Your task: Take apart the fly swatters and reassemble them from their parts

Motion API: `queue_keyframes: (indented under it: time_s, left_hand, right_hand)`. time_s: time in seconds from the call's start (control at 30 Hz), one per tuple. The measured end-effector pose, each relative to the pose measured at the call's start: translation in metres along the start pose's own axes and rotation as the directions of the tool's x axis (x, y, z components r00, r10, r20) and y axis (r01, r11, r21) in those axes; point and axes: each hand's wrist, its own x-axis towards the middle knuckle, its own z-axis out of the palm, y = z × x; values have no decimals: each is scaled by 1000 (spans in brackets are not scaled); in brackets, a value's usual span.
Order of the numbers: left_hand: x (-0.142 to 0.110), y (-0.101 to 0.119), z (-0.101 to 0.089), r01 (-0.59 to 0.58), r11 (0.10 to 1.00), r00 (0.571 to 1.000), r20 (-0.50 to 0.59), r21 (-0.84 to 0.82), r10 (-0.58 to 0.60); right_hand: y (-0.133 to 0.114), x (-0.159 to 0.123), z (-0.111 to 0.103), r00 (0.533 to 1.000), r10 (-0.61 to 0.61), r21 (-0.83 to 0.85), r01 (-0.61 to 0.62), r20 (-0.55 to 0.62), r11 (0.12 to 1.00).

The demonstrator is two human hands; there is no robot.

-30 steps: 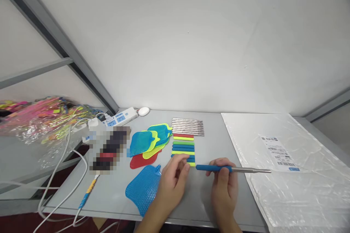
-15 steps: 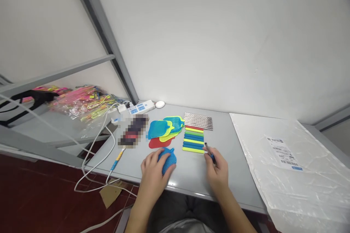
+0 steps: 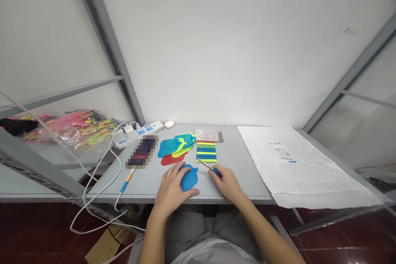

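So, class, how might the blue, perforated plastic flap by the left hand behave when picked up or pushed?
The blue, perforated plastic flap is probably light, being full of holes. It looks thin, so may bend slightly. Its broad, flat shape makes rolling unlikely.

Bare forearms [image 3: 156, 231]; light grey top [image 3: 213, 251]; dark grey trousers [image 3: 184, 229]

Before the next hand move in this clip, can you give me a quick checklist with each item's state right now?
1. Right hand holds the rod by its blue handle: ok.
2. Left hand is at the near blue mesh: ok.
3. Left hand's grip on that mesh is firm: cannot tell, fingers partly hidden.
4. Rod tip is joined to the mesh's tab: not ok, they look apart.
5. Spare rods lie side by side: ok.
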Motion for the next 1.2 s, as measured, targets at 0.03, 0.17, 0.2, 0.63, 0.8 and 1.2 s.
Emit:
queue_keyframes:
  time_s: [0.03, 0.17, 0.2, 0.63, 0.8, 1.2]
  left_hand:
    - [0, 1, 2, 7, 1000, 1000, -14, 18, -7]
    - [-2, 3, 4, 9, 998, 999, -40, 67, -6]
    - [-3, 4, 5, 5, 998, 999, -40, 70, -2]
    - [-10, 1, 0, -22, 997, 998, -64, 76, 27]
    - [-11, -3, 6, 37, 998, 975, -222, 44, -27]
    - [-10, 4, 16, 164, 983, 924, -362, 79, -125]
  right_hand:
    - [1, -1, -1, 1000, 1, 6, -1, -3, 1000]
    - [7, -2, -4, 998, 31, 52, -28, -45, 998]
    - [10, -2, -5, 998, 40, 65, -37, -57, 997]
    - [22, -16, -14, 986, 30, 85, -17, -164, 996]
    - [31, -26, -14, 977, -34, -81, 17, -212, 997]
    - [41, -36, -17, 987, -119, -333, 77, -110, 940]
